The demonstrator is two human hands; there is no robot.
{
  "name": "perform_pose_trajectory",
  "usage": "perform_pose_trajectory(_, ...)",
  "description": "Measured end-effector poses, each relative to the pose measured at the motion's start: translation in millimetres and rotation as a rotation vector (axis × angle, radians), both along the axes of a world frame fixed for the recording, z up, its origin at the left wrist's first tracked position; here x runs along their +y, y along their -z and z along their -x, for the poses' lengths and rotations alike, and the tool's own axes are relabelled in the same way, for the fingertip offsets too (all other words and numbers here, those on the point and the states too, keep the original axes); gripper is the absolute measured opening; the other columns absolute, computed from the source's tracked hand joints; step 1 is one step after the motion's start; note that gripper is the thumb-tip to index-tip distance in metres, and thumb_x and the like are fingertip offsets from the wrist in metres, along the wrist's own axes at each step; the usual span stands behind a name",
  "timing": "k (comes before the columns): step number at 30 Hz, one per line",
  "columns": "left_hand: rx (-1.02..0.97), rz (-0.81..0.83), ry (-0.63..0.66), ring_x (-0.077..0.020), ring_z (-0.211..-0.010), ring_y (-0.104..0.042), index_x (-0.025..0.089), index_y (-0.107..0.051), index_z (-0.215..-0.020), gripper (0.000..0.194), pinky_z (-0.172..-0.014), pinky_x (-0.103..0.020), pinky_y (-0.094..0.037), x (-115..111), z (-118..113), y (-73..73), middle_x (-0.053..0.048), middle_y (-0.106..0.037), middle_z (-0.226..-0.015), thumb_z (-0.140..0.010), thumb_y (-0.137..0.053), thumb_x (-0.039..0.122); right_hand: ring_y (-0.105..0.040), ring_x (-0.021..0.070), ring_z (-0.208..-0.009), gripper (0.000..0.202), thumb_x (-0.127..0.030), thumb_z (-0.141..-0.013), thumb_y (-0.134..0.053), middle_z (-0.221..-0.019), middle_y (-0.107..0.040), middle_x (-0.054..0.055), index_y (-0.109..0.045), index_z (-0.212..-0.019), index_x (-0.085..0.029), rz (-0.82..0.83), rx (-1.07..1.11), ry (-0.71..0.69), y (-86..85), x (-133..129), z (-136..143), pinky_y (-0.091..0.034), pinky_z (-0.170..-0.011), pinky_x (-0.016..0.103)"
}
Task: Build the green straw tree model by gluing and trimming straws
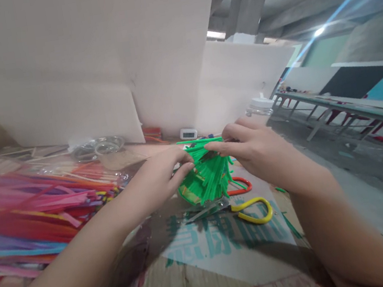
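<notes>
A bundle of green pipe cleaners fans out in front of me above the table. My left hand is closed at its left side, thumb and forefinger bent onto the stems. My right hand pinches stems at the upper right, where one stem sticks out to the left. What lies under the fingertips is partly hidden. Just below the bundle rests a yellow looped handle with metal blades beside it. A red looped handle shows behind; whether both belong to one tool I cannot tell.
Many coloured pipe cleaners are heaped at the left. Behind stand a small white digital display, a clear lidded jar and white boards. Printed paper covers part of the table. Long tables stand farther right.
</notes>
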State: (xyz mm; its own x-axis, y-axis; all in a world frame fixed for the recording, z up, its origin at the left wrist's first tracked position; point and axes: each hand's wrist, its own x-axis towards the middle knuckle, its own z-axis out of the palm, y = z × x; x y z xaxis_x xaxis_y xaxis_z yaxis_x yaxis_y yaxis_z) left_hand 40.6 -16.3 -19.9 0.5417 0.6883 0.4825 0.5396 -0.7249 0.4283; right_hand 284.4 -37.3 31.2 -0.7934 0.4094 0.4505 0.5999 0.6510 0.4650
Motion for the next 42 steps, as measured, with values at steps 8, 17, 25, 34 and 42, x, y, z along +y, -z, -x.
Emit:
perform_pose_trajectory(8,-0.009,-0.003,0.004,-0.0191,-0.086,-0.058,0.019,-0.06,-0.09,0.022,-0.076,-0.032,-0.041,2.1,0.4,1.1,-0.002,-0.064,-0.091,-0.098,-0.045,0.032,-0.041,0.0206,-0.079,0.029,-0.011,-0.097,-0.046,-0.084,-0.054,0.005,-0.066,-0.116,-0.022,0.015,-0.008,-0.019,1.7,2.8,0.6,-0.033,-0.067,0.032)
perform_pose_trajectory(17,-0.018,0.008,0.007,-0.0194,-0.085,-0.058,0.018,-0.06,-0.09,0.022,-0.076,-0.032,-0.041,0.8,0.6,0.1,-0.002,-0.063,-0.09,-0.097,-0.045,0.033,-0.042,0.02,-0.079,0.033,-0.008,-0.096,-0.045,-0.086,-0.053,0.006,-0.065,-0.118,-0.021,0.033,0.011,-0.016,2.1,2.8,-0.7,-0.034,-0.069,0.031)
perform_pose_trajectory(25,-0.003,-0.006,0.001,-0.0194,-0.084,-0.058,0.019,-0.06,-0.091,0.022,-0.074,-0.032,-0.041,1.5,-0.2,0.8,-0.002,-0.064,-0.09,-0.097,-0.045,0.034,-0.042,0.0199,-0.078,0.034,-0.008,-0.095,-0.044,-0.086,-0.054,0.006,-0.065,-0.118,-0.022,0.012,0.002,0.002,2.4,1.5,-0.3,-0.034,-0.069,0.032)
perform_pose_trajectory(34,-0.006,0.01,-0.004,-0.0201,-0.084,-0.06,0.019,-0.061,-0.09,0.025,-0.074,-0.032,-0.042,0.9,1.0,1.3,-0.003,-0.066,-0.09,-0.097,-0.045,0.037,-0.041,0.0199,-0.077,0.033,-0.007,-0.096,-0.044,-0.085,-0.058,0.006,-0.065,-0.117,-0.022,0.027,-0.023,-0.032,1.9,7.0,-1.8,-0.032,-0.068,0.032)
perform_pose_trajectory(42,0.003,0.021,0.003,-0.0203,-0.085,-0.061,0.019,-0.062,-0.089,0.026,-0.076,-0.033,-0.044,1.7,0.2,-0.5,-0.003,-0.067,-0.091,-0.098,-0.043,0.034,-0.044,0.0195,-0.079,0.035,-0.007,-0.096,-0.043,-0.089,-0.057,0.006,-0.063,-0.12,-0.022,0.019,-0.003,-0.022,-1.5,0.4,-2.3,-0.035,-0.07,0.032)
